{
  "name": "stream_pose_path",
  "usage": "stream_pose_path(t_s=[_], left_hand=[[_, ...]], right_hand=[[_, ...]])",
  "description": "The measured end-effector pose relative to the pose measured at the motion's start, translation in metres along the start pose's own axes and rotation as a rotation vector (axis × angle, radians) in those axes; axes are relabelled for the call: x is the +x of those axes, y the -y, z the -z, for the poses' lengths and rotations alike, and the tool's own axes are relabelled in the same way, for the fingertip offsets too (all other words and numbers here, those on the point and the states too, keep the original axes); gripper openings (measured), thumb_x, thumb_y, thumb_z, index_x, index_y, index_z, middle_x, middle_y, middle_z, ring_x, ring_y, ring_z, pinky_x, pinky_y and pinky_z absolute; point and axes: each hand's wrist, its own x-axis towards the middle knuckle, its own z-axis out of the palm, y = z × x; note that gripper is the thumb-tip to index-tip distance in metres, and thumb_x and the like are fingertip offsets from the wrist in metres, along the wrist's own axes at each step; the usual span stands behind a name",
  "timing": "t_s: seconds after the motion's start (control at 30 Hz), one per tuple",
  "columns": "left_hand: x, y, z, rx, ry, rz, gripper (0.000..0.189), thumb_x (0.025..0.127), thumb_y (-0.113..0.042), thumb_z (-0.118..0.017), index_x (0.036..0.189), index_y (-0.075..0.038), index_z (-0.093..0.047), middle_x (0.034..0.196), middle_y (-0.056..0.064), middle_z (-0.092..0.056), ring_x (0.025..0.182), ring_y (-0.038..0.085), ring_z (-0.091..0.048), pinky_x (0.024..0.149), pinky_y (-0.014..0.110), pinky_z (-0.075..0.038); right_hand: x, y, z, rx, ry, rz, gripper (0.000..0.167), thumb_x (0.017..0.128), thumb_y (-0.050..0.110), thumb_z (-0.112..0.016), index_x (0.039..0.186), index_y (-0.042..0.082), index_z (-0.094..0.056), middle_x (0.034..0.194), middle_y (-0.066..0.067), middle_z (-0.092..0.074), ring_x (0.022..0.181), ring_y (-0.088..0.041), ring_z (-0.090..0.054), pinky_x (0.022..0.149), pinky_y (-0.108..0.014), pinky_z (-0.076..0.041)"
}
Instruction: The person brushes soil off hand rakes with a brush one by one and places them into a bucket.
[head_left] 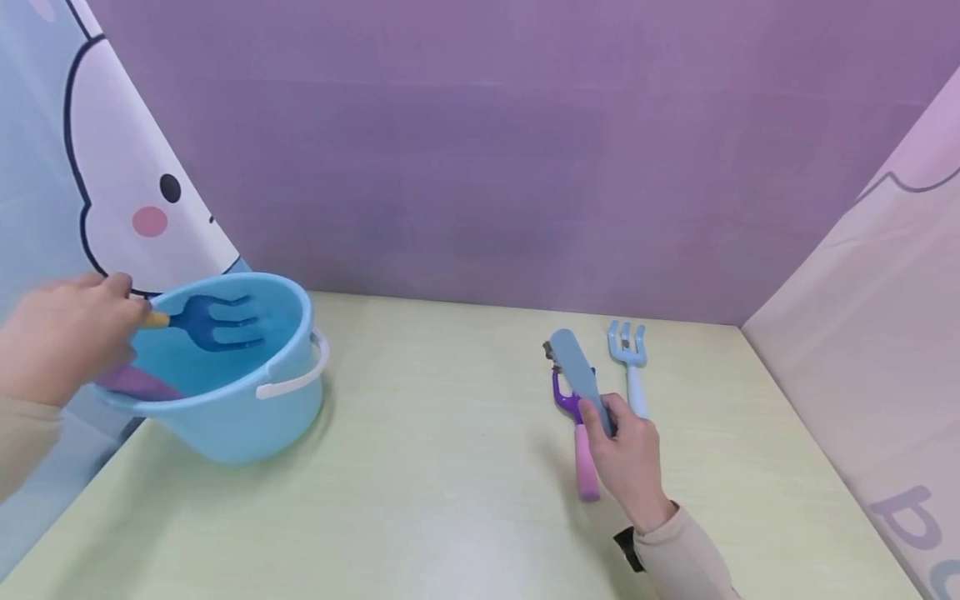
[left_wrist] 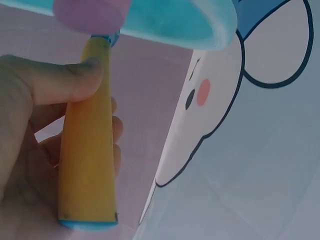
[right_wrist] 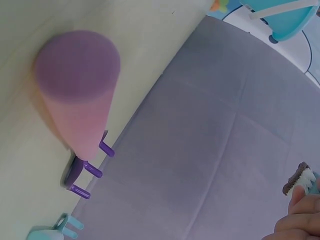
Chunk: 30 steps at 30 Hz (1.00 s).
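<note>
My left hand (head_left: 75, 333) grips the yellow handle (left_wrist: 87, 140) of a small garden fork with a blue head (head_left: 202, 322). Its prongs are over the mouth of a light blue bucket (head_left: 232, 433). A purple-pink handle end (head_left: 138, 383) leans out over the bucket's near left rim. On the right, my right hand (head_left: 626, 450) holds a grey-blue brush (head_left: 573, 362) by its flat body, with brown and white bristles (right_wrist: 300, 178) at the far end. Beneath the brush, partly covered, lies a purple fork with a pink handle (head_left: 586, 467).
A light blue hand fork (head_left: 636, 387) lies on the pale table (head_left: 435, 467), to the right of the purple one. The bucket's white carrying handle (head_left: 292, 386) hangs on its right side. Purple cloth (head_left: 487, 167) stands behind, with printed cloth at both sides.
</note>
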Motion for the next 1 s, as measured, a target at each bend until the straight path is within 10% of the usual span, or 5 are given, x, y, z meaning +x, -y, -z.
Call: stream_pose_path(t_s=[0.63, 1.0], left_hand=[[0.01, -0.007, -0.053, -0.116, 0.141, -0.132, 0.032, 0.055, -0.013, -0.087, 0.072, -0.008, -0.06, 0.064, 0.003, -0.057, 0.055, 0.018, -0.05, 0.066, 0.055, -0.051], [0.008, -0.018, -0.057, -0.185, 0.171, -0.134, 0.025, 0.067, -0.006, -0.077, 0.064, -0.01, -0.053, 0.055, -0.001, -0.048, 0.05, 0.014, -0.045, 0.056, 0.038, -0.049]], right_hand=[[-0.002, 0.007, -0.004, 0.017, 0.042, -0.017, 0.01, 0.087, 0.014, -0.062, 0.081, 0.006, -0.063, 0.049, 0.007, -0.04, 0.04, -0.002, -0.029, 0.038, -0.021, -0.028], [-0.005, 0.004, -0.004, -0.001, 0.042, -0.013, 0.011, 0.087, 0.013, -0.061, 0.08, 0.005, -0.062, 0.05, 0.006, -0.043, 0.04, -0.001, -0.029, 0.037, -0.02, -0.027]])
